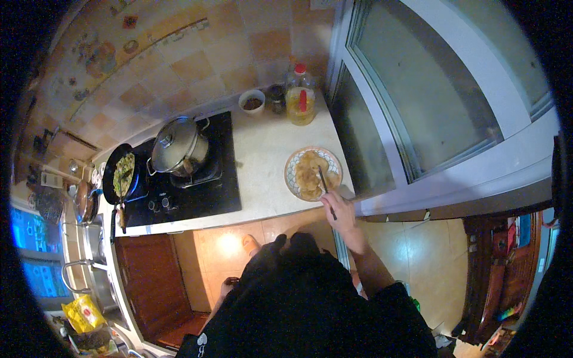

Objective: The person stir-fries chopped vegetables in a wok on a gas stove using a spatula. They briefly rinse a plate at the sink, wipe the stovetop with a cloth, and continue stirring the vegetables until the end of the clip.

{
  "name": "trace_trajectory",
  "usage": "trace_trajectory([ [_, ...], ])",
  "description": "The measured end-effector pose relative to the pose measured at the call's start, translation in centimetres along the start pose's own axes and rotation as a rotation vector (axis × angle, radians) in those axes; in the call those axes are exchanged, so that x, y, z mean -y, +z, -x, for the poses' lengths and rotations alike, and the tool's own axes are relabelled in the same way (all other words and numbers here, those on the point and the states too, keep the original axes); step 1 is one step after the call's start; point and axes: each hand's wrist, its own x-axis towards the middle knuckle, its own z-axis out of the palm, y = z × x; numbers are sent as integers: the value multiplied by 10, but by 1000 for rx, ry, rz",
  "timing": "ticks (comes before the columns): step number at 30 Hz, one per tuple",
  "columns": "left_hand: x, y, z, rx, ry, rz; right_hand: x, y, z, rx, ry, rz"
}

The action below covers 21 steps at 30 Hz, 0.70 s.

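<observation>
Chopsticks (323,181) are held in my right hand (339,212), and their tips rest on browned, pancake-like food (309,173). A patterned plate with an orange rim (291,193) carries this food near the right end of the counter. My left hand (229,283) hangs low beside my body, below the counter edge; it is small and partly hidden, so its fingers and any held thing cannot be made out.
Left on the black cooktop (192,203) stand a lidded steel pot (194,147) and a frying pan (109,172) with chopped food and a utensil. An oil bottle (300,105) and white bowl (251,94) stand by the wall. A sliding glass door (380,107) borders the counter.
</observation>
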Motion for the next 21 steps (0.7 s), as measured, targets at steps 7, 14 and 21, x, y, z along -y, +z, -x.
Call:
trace_trajectory([
  [7, 9, -8, 3, 5, 68, -14, 17, -17, 10, -183, -13, -178],
  [14, -1, 4, 3, -8, 55, -128, 21, -15, 30, -50, 5, -105],
  [21, 15, 10, 1, -50, 22, -36, 25, -41, 43, -157, 44, -158],
])
